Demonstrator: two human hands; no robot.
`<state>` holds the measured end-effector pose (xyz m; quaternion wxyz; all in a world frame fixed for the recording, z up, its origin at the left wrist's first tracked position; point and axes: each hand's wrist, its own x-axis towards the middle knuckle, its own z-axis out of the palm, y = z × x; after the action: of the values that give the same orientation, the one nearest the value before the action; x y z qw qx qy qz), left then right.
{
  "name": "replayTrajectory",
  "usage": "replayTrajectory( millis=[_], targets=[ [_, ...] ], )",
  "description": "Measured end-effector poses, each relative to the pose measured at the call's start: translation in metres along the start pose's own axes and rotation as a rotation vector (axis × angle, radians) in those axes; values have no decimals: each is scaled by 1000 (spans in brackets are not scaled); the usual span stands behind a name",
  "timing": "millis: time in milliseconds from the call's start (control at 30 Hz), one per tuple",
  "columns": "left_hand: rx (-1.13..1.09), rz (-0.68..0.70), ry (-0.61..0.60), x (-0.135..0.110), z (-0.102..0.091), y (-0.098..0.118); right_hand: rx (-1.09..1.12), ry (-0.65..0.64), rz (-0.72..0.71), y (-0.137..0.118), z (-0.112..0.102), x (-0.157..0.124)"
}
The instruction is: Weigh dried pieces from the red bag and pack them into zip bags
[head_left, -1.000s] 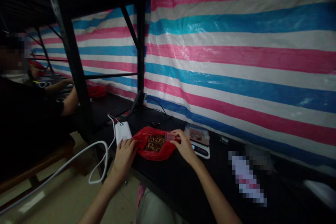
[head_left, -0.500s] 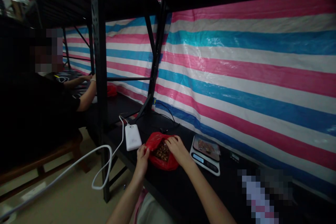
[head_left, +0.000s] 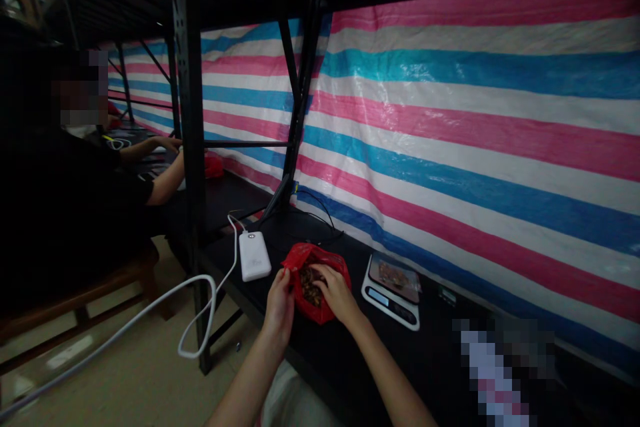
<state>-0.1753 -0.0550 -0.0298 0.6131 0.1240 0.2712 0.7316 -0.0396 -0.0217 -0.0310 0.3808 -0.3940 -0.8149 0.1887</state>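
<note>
A red plastic bag (head_left: 320, 259) holding small brown pieces lies on the black shelf-table (head_left: 320, 347) in front of me. My left hand (head_left: 280, 299) grips the bag's near left edge and holds it up. My right hand (head_left: 336, 292) reaches into the bag's mouth, fingers curled among the brown pieces; what the fingers hold is hidden. To the right of the bag stands a white digital scale (head_left: 393, 290) with a small heap of brownish pieces on its platform.
A white power bank (head_left: 254, 255) with a white cable (head_left: 197, 320) looping off the table edge lies left of the bag. Black rack posts (head_left: 187, 113) rise at the left. A striped tarp (head_left: 450, 120) backs the shelf. Another person sits at far left, arm (head_left: 163, 183) on the neighbouring table.
My right hand, which held a small clear cup a second ago, has gone into the bag. My left hand has lifted the bag's edge. The view shifted slightly.
</note>
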Motion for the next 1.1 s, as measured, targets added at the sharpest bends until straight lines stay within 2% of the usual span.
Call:
replayTrajectory(
  millis=[167,300,367,500,567,633,700,733,800,867,933,967,1033,1100],
  targets=[
    [44,73,60,1,1,7,231,148,132,9,8,-1],
    [309,132,109,1,-4,6,376,277,200,6,7,-3],
    [471,206,157,1,-5,6,443,348,217,1,3,-4],
    [834,478,335,-7,-5,8,552,494,230,-6,-17,-10],
    [952,665,324,-16,-2,12,558,543,240,-4,-36,-17],
    [955,874,266,-28,6,13,534,587,258,3,-59,-28],
    [889,1015,164,-41,19,9,493,651,286,16,-83,-40],
    [858,1035,77,-46,29,4,470,692,299,24,-95,-46],
    [837,986,-183,-53,54,-12,416,799,308,40,-114,-57],
    [886,867,-514,-51,82,-36,366,908,300,54,-126,-67],
    [961,783,-789,-39,110,-66,311,982,304,66,-134,-76],
    [989,766,-882,-30,122,-83,277,1000,315,71,-137,-81],
    [1024,739,-993,-9,139,-117,211,1011,349,80,-141,-89],
    [1047,653,-1071,12,149,-149,182,1026,377,88,-144,-97]
  ],
)
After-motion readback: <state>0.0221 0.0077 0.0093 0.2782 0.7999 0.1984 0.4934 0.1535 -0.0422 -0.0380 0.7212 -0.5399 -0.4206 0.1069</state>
